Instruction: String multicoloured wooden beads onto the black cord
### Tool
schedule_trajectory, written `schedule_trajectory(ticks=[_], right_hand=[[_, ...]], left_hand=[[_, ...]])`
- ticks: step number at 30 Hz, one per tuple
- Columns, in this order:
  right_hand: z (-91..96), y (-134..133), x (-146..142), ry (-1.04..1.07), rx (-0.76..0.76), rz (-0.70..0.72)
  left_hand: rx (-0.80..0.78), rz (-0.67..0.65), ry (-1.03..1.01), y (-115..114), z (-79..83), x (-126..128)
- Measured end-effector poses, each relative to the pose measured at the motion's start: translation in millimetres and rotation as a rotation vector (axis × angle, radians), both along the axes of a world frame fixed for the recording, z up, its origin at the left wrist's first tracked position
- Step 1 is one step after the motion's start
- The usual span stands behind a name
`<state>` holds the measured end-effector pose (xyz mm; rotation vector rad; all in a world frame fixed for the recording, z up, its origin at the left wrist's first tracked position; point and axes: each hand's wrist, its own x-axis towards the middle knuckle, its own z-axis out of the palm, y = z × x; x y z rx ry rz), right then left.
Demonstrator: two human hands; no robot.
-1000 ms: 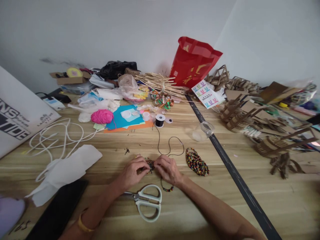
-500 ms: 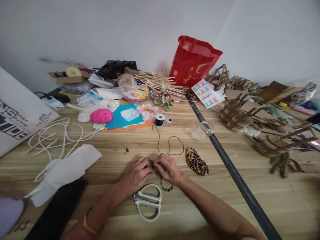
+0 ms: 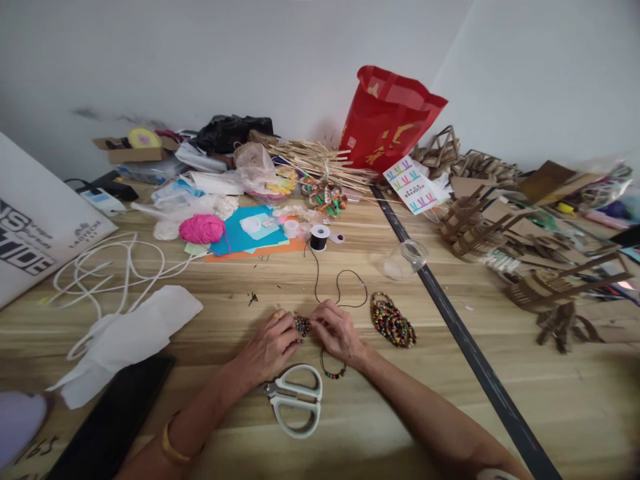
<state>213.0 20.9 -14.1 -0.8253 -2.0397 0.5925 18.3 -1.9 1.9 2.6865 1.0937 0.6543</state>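
My left hand (image 3: 270, 347) and my right hand (image 3: 339, 331) meet on the wooden table (image 3: 320, 427), both pinched on a small cluster of coloured beads (image 3: 301, 325). A black cord (image 3: 340, 288) runs from my right hand up to a black thread spool (image 3: 319, 237). A short beaded strand (image 3: 333, 371) loops out below my right hand. White-handled scissors (image 3: 294, 399) lie just under my hands. A coiled pile of coloured bead strings (image 3: 393, 321) lies to the right of my right hand.
A clear plastic jar (image 3: 406, 258) lies on its side by a dark seam strip (image 3: 450, 320). Pink yarn (image 3: 202, 229), blue paper (image 3: 250, 237), white cord (image 3: 105, 273), white cloth (image 3: 130, 333), a red bag (image 3: 387, 120), a stick bundle (image 3: 320, 163) and cardboard models (image 3: 525, 253) crowd the back and right.
Both hands stay together on the beads. My left hand has shifted slightly right toward the cluster. The view has tilted a little.
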Motion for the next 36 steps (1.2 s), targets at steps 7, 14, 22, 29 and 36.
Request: schedule_trajectory(ticks=[7,14,22,29,36], right_hand=[[-3.3,2,1,0.035,-0.006,-0.01],[-5.9,2,1,0.022,-0.019,-0.024],[-1.7,1,0,0.005,0.022,0.017],[-6.3,-2,0,-0.059,0.15,0.065],[-4.6,-3,-1,-0.079,0.202,0.082]], left_hand=[[0.004,-0.013,-0.007,1,-4.6,-1],[-0.061,-0.011,-0.125,3,-1.9,0],[-0.417,0.232,-0.572,11,-1.4,-7],[-0.716,0.274,-0.751,14,-4.1,-8],[-0.781,0.264,-0.765,13,-4.9,-5]])
